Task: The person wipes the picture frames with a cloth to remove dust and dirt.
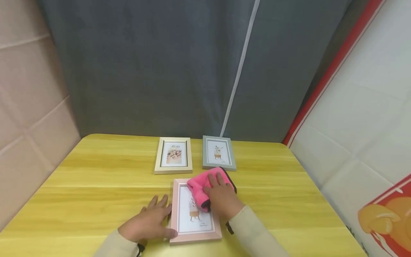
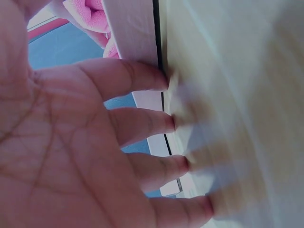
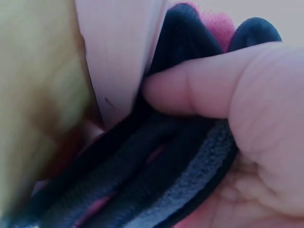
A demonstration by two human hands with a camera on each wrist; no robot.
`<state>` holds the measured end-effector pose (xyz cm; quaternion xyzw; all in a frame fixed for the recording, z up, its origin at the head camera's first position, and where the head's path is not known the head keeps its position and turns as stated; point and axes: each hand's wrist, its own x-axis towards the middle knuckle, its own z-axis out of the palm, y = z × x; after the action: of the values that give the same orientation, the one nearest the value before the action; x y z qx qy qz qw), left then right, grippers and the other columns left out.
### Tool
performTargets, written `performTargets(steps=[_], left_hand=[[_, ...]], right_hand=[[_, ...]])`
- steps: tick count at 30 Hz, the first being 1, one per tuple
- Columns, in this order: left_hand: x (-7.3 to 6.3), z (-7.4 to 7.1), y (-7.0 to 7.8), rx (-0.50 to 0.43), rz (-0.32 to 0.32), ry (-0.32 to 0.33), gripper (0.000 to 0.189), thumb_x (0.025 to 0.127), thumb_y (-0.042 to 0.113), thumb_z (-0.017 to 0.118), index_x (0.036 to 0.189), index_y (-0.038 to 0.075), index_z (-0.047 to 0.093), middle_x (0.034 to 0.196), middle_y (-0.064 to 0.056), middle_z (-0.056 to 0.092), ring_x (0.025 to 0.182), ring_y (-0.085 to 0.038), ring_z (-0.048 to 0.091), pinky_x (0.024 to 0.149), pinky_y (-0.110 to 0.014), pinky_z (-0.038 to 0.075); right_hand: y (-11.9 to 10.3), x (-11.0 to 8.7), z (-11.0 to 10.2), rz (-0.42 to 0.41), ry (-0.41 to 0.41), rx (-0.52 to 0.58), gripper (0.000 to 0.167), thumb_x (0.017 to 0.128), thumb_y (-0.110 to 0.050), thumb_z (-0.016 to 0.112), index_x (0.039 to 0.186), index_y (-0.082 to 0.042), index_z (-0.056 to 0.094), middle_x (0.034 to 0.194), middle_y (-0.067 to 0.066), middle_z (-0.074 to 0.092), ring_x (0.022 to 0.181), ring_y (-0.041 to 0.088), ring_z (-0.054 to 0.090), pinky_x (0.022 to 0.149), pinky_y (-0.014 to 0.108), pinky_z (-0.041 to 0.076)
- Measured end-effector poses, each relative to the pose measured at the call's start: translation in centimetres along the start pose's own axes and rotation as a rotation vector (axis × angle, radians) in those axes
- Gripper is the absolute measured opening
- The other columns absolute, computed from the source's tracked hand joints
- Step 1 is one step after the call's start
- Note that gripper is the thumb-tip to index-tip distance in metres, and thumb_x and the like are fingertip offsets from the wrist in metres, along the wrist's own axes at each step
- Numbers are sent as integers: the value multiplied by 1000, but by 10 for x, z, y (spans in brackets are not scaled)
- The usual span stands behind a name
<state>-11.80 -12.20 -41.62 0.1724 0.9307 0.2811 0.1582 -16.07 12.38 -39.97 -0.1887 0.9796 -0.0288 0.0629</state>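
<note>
A pink picture frame (image 1: 196, 237) lies flat on the wooden table, its picture a plant in a pot on legs. My left hand (image 1: 148, 222) is spread at the frame's left side, thumb at the lower left corner; in the left wrist view its fingertips (image 2: 178, 164) rest on the table close by the frame's edge. My right hand (image 1: 222, 197) holds a folded pink cloth (image 1: 200, 184) with black edging against the upper right of the frame. In the right wrist view the thumb (image 3: 190, 90) lies over the cloth's black-edged folds (image 3: 156, 156).
Behind the pink frame, a gold picture frame (image 1: 189, 157) and a grey picture frame (image 1: 205, 153) lie side by side on the table (image 1: 106, 175). A dark grey curtain (image 1: 154, 71) hangs at the table's far edge. Pale wall panels stand on both sides.
</note>
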Motion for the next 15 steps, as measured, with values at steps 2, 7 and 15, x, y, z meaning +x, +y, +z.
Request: performTargets(steps=[2, 7, 15], left_hand=[[1, 0, 1, -2, 4, -2, 90, 72, 47, 83, 142, 1, 51, 155, -31, 26, 141, -57, 12, 100, -79, 14], [3, -1, 3, -1, -10, 1, 90, 70, 46, 85, 141, 0, 52, 154, -31, 26, 141, -57, 11, 99, -80, 13], [1, -3, 2, 1, -6, 10, 89, 69, 45, 86, 138, -1, 55, 154, -30, 29, 140, -58, 12, 98, -81, 14]], right_hand=[[4, 1, 0, 10, -3, 47, 53, 94, -22, 66, 145, -18, 53, 162, 14, 23, 149, 39, 10, 110, 63, 27], [7, 4, 0, -16, 0, 138, 47, 96, -17, 64, 143, -16, 56, 160, 14, 27, 148, 36, 15, 113, 56, 26], [-7, 19, -4, -79, 5, 68, 37, 91, -15, 69, 129, -16, 66, 150, 10, 46, 143, 34, 33, 113, 49, 30]])
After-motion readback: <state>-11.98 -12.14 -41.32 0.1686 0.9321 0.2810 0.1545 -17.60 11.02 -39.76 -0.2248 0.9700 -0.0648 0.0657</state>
